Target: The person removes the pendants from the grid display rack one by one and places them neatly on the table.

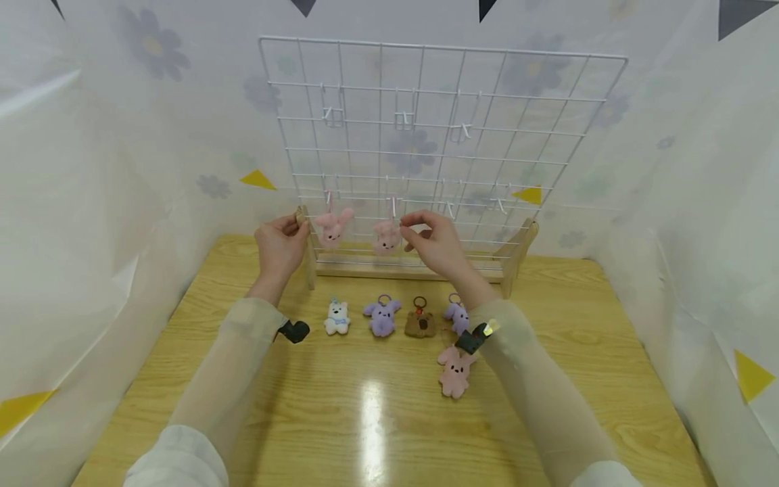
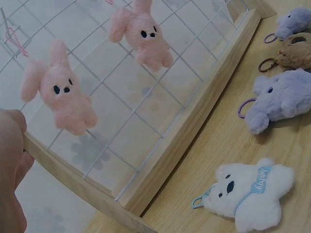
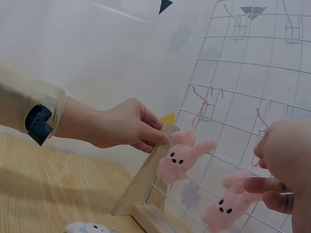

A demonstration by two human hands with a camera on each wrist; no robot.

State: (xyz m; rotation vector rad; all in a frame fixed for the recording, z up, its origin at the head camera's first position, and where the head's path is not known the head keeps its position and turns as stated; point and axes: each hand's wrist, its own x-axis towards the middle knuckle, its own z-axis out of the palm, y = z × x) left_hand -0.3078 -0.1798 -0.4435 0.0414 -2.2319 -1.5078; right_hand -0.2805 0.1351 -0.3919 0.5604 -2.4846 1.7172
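Note:
My left hand (image 1: 282, 245) pinches the top of the wooden upright (image 2: 63, 170) at the left end of a white wire grid rack (image 1: 389, 154). Beside it a pink bunny plush keychain (image 1: 331, 230) hangs by a pink bead chain from a lower hook. A second pink bunny keychain (image 1: 386, 238) hangs from the hook to its right. Just right of that second bunny is my right hand (image 1: 433, 243), its fingers loosely bent and nothing visible between them. In the right wrist view, part of the second bunny is hidden behind my right fingers (image 3: 272, 187).
On the wooden table (image 1: 304, 412) lie a white bear keychain (image 1: 337, 318), a purple plush (image 1: 382, 318), a brown plush (image 1: 420, 323), another purple plush (image 1: 456, 316) and a pink bunny (image 1: 455, 373). Several bare hooks (image 1: 465, 130) stick out of the grid.

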